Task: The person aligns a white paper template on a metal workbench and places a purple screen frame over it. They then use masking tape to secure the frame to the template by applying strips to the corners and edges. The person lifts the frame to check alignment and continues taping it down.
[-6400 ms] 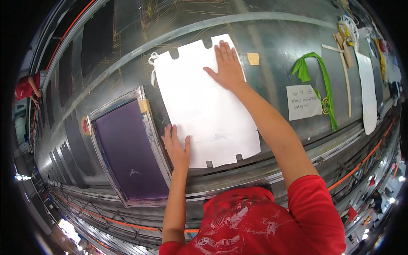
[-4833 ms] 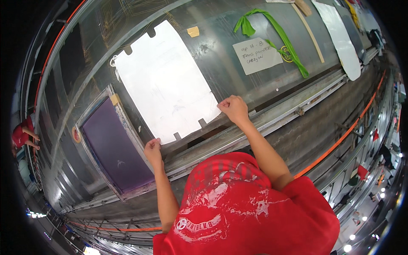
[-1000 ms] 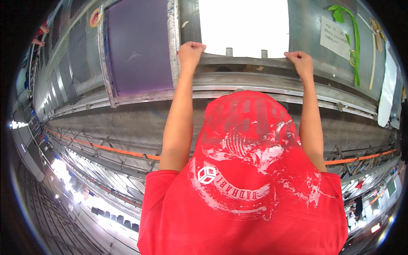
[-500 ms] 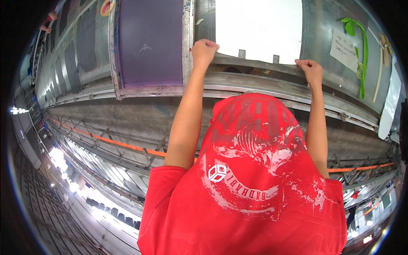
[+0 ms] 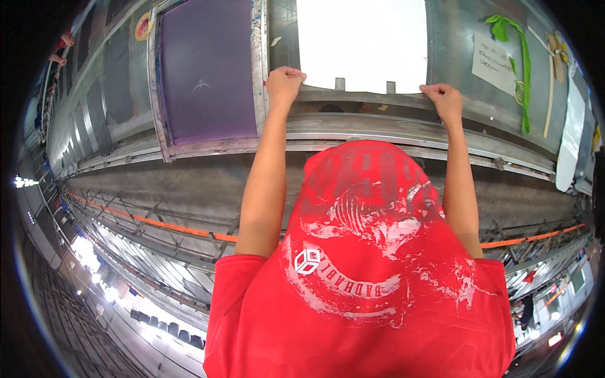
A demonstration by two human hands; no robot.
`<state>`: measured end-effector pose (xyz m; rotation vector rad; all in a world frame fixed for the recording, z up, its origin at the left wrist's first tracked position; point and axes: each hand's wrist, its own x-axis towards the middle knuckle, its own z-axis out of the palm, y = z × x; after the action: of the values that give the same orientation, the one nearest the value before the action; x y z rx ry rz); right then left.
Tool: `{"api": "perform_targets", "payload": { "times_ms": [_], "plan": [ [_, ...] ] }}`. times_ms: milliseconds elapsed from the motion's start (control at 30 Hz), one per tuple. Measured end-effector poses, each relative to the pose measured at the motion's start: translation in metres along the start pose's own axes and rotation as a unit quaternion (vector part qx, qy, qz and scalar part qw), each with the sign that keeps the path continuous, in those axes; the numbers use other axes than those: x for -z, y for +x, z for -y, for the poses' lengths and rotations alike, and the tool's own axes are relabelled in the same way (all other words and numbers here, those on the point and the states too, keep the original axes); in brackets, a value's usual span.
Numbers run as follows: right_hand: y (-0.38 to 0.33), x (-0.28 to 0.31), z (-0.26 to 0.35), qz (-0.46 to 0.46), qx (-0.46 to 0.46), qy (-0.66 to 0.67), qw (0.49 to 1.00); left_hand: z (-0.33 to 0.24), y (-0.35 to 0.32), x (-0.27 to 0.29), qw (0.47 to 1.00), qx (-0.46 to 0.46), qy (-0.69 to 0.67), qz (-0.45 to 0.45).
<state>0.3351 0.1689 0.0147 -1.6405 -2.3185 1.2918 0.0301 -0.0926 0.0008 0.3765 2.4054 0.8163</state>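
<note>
A white sheet (image 5: 362, 44), either paper or cloth, lies flat on the grey table; its far end is cut off by the top of the picture. Two small dark notches show along its near edge. My left hand (image 5: 285, 85) is closed in a pinch at the sheet's near left corner. At the near right corner, thumb and fingers of my right hand (image 5: 445, 101) pinch the sheet too. Just left of my left hand stands a framed purple printing screen (image 5: 205, 75) with a small pale design in it.
A handwritten note (image 5: 493, 63), a green cloth strip (image 5: 524, 82) and a thin stick lie right of the sheet. Metal rails (image 5: 378, 135) run along the table's near edge. A roll of tape (image 5: 143, 26) lies beyond the screen. Another person's hands (image 5: 61, 50) show at far left.
The view has swung slightly, so the table and sheet appear a little farther left. Both hands keep their pinch at the same two corners.
</note>
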Motion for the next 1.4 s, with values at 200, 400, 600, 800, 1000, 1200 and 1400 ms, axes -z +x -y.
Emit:
{"api": "perform_targets", "payload": {
  "times_ms": [200, 400, 600, 800, 1000, 1200, 1400],
  "plan": [
    [-0.003, 0.003, 0.003, 0.0, -0.002, 0.011, 1.0, -0.01, -0.005, 0.005, 1.0, 0.012, 0.01, 0.014],
    [0.005, -0.005, -0.016, -0.009, 0.023, 0.023, 0.999, -0.022, -0.012, 0.006, 1.0, -0.009, 0.023, -0.007],
    [0.002, -0.003, -0.007, -0.024, 0.025, 0.003, 0.999, -0.011, -0.006, 0.006, 0.999, 0.022, -0.016, 0.021],
    [0.001, -0.005, -0.01, -0.027, 0.012, 0.031, 0.999, -0.016, -0.008, 0.005, 0.999, 0.039, -0.028, 0.024],
    [0.002, -0.007, -0.014, -0.034, 0.021, 0.02, 0.999, -0.006, -0.004, 0.002, 0.999, 0.026, -0.018, 0.01],
    [0.003, -0.009, -0.013, -0.044, 0.02, 0.019, 0.999, 0.002, 0.001, 0.001, 0.999, 0.026, -0.036, 0.014],
    [0.002, -0.008, -0.011, -0.034, 0.014, 0.029, 0.999, 0.0, 0.002, 0.001, 0.997, 0.023, -0.072, 0.024]
  ]
}}
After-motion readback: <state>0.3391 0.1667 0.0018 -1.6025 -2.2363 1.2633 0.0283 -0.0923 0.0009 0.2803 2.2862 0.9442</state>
